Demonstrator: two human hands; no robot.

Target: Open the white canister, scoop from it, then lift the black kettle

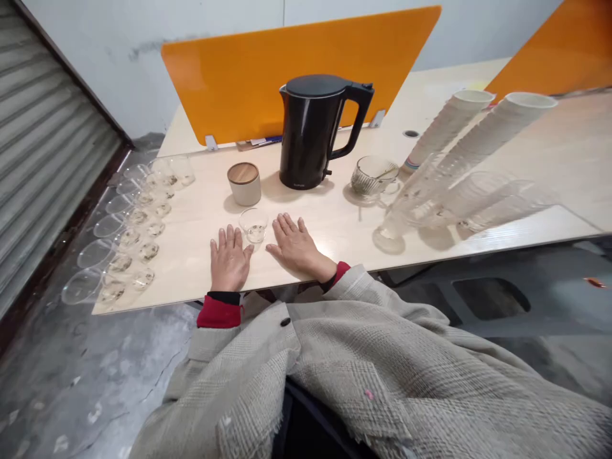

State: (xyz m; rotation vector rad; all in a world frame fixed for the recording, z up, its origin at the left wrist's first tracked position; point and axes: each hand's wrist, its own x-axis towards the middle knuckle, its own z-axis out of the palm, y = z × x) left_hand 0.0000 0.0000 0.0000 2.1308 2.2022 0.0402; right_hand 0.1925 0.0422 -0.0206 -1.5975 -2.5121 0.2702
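Note:
My left hand (229,260) lies flat on the pale wooden table (335,223), palm down, fingers stretched out, holding nothing. My right hand (297,246) also rests flat and open, a little further in. Between the two hands stands a small clear glass cup (254,225), untouched, just ahead of my left fingertips. Behind it stand a white canister with a wooden lid (244,183) and a black electric kettle (315,131).
Several small clear glasses (136,233) line the table's left edge in two rows. A glass mug with a spoon (373,176) sits right of the kettle. Stacks of clear and white cups (459,172) lean at the right. Orange dividers (248,76) stand behind.

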